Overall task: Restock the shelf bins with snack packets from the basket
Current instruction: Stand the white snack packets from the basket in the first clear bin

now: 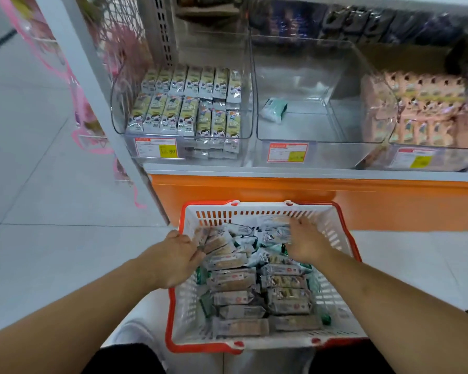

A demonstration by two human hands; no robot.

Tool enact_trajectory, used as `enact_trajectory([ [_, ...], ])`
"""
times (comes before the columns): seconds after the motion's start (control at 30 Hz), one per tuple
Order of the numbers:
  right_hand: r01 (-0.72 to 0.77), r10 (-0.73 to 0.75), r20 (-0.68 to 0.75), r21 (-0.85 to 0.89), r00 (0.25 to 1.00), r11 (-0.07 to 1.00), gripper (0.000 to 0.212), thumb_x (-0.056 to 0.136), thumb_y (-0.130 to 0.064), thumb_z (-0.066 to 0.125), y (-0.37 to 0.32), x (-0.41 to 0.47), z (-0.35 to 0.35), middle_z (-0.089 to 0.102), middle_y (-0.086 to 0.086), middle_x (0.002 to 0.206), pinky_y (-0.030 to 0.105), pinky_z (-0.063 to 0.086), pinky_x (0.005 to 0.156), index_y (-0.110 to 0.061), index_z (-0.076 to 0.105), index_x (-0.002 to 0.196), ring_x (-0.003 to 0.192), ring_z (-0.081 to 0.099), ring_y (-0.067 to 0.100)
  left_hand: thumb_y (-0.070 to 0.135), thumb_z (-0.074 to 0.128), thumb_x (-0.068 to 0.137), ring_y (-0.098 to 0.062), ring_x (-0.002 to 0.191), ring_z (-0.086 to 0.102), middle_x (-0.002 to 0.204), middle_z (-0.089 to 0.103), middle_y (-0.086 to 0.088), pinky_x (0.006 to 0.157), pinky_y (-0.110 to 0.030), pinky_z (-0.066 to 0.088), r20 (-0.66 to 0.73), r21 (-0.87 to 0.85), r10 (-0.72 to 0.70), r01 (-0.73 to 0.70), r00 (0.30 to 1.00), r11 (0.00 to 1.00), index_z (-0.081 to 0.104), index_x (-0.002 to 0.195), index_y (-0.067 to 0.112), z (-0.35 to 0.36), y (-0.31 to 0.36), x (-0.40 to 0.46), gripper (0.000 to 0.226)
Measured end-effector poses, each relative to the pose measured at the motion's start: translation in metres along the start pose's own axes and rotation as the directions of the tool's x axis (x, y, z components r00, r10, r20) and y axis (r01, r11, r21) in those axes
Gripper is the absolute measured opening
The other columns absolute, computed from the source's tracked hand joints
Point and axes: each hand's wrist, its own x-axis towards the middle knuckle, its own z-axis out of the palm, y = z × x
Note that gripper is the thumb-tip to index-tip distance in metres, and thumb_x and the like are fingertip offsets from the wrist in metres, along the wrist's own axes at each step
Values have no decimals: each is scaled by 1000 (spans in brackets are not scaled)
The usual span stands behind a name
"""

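Basket (333, 228), red-rimmed, on floor below shelf bins: left hand (177, 259) and right hand (305, 242) each gripped snack packets (235, 279) inside; middle bin (308, 90) held one packet.

To my left, a pale tiled floor (33, 201) extends beneath a white shelf upright (92, 85). Pink wire hangers (76, 85) hang beside that upright. An orange base panel (281, 201) runs below the shelf edge. Price labels (156, 147) front the shelf.
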Motion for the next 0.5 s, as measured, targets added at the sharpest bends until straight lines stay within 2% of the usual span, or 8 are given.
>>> enact_trajectory([
  [0.1,-30,29,-94,-4,995,1000,87,90,-9,72,1,7,11,31,24,159,51,48,111,-13,21,160,148,33,47,70,-10,83,-22,106,50,112,63,-4,106,-44,39,78,33,44,-47,996,998,59,120,23,3,2,9,92],
  [0.17,-29,27,-136,-12,990,1000,79,89,-10,73,2,9,16,41,27,151,47,58,89,-14,27,154,133,51,46,71,-6,86,-23,109,51,113,64,-4,106,-44,41,48,2,18,-18,999,1000,60,118,23,2,3,11,89],
  [0.23,-7,7,-140,4,990,1000,63,90,-13,73,2,7,17,50,25,138,39,54,72,-14,39,143,114,62,39,69,6,97,-22,113,49,119,63,-5,108,-44,41,73,-31,-8,10,997,999,60,125,23,0,5,10,76],
  [0.3,51,-50,-110,6,993,999,27,90,-15,72,-1,1,10,58,11,110,36,54,72,-15,59,113,98,63,29,67,14,101,-20,109,51,116,64,-4,105,-45,45,105,-60,-11,17,994,998,61,122,24,-7,9,6,67],
  [0.33,93,-92,-92,9,992,996,14,88,-13,71,-3,-2,5,58,7,99,37,55,73,-16,61,98,93,63,28,64,20,103,-18,103,55,109,65,-2,99,-43,49,109,-87,-12,22,994,996,63,115,24,-12,11,4,59],
  [0.37,142,-139,-91,22,986,990,11,86,-11,72,-4,-4,0,59,5,97,39,57,77,-16,64,92,93,63,27,58,29,106,-16,94,59,100,66,0,90,-40,53,90,-119,-11,22,996,993,64,104,24,-19,15,2,49],
  [0.43,264,-257,-130,45,958,963,26,82,-6,73,-11,-11,-15,59,0,109,40,57,88,-22,70,102,105,61,24,47,44,106,-15,80,64,85,67,2,75,-36,55,10,-218,-20,22,1000,976,63,88,24,-34,22,1,35],
  [0.5,417,-398,-190,72,898,906,43,78,2,73,-26,-25,-36,55,-8,123,33,44,99,-33,70,104,121,48,19,39,53,104,-24,80,70,82,72,-2,77,-39,57,-51,-487,-70,37,996,872,69,87,21,-55,32,-2,29],
])
